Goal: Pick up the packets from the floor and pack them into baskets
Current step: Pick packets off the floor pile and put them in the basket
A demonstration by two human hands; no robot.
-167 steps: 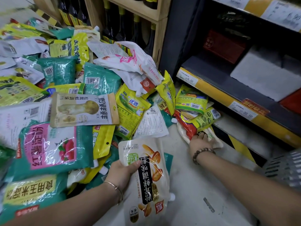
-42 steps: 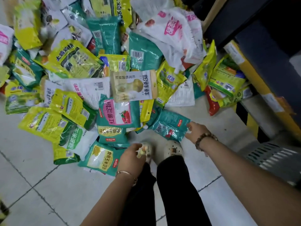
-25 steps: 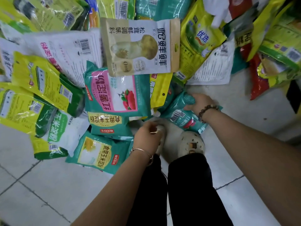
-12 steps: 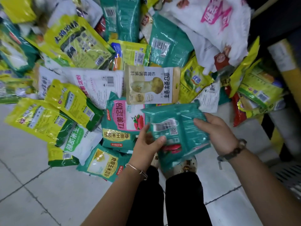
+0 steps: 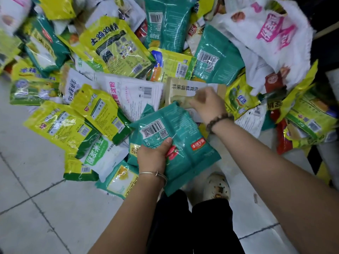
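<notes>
Several food packets lie heaped on the tiled floor. My left hand (image 5: 154, 154) grips a teal packet (image 5: 183, 142), barcode side up, held above the pile in front of my legs. My right hand (image 5: 209, 102) is blurred and lies over a beige mushroom-seasoning packet (image 5: 183, 90) in the middle of the heap; its fingers curl at the packet's lower edge, and whether they grip it is unclear. No basket shows in the head view.
Yellow-green packets (image 5: 60, 125), a white packet (image 5: 135, 96) and a white-and-pink bag (image 5: 271, 32) surround the hands. My black trousers and a pale shoe (image 5: 217, 186) stand at the pile's near edge. Grey floor tiles (image 5: 36, 208) spread to the left. A dark shelf base runs along the right.
My right hand let go of the teal packet and moved forward onto the beige packet. The left hand now holds the teal packet alone, lower and nearer my body.
</notes>
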